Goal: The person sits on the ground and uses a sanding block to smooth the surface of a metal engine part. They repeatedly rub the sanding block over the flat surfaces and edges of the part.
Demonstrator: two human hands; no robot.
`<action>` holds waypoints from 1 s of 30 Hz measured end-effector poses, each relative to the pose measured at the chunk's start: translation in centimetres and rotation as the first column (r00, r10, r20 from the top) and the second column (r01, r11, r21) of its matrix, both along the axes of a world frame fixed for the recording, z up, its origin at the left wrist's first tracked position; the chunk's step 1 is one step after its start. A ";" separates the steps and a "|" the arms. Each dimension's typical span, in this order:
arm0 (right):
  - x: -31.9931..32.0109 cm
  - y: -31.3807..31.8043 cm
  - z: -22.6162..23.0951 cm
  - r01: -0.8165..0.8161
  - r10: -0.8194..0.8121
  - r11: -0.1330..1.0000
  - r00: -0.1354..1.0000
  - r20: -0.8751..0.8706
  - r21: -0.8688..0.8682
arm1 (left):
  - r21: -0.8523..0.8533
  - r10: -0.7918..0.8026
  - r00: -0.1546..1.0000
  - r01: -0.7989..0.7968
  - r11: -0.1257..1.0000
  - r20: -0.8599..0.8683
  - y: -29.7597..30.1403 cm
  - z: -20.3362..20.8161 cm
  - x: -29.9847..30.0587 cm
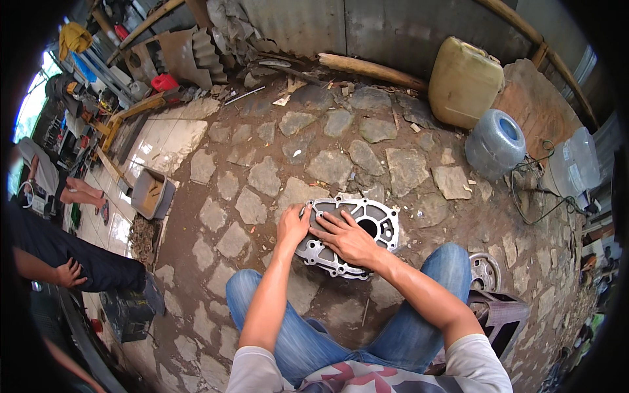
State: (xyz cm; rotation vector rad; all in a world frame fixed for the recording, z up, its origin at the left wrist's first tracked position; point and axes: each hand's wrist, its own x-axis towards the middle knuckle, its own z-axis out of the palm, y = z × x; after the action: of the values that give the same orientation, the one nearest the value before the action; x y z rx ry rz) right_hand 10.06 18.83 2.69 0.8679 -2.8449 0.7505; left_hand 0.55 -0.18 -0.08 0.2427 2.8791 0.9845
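Observation:
A silver metal gearbox housing (387, 213) with a ribbed face, bolt holes along its rim and a round dark bore lies on the stone ground in front of me, between my knees. My left hand (293, 227) rests on its left edge, fingers stretched forward and close together. Across its middle lies my right hand (352, 242), palm down with the fingers spread. Under and between the hands shows a flat dark grey surface (322, 251); whether it is a loose sheet or part of the housing I cannot tell.
By my right knee lie a round metal wheel (483, 272) and a dark metal frame (501, 321). Farther right stand a yellowish jerrycan (464, 82), a clear water bottle (496, 144) and a cable. Left are a grey bin (153, 194), a black box (134, 308) and other people.

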 end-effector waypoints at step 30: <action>-0.3 -0.1 0.0 0.117 -0.119 0.993 0.992 0.050 0.028 | 0.020 0.000 1.000 0.000 1.000 0.019 0.1 0.2 0.0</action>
State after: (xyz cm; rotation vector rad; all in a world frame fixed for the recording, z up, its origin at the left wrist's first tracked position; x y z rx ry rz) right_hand 9.74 18.71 2.68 0.6854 -2.9260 0.7355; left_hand 0.58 -0.10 0.10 0.2333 2.8530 1.0110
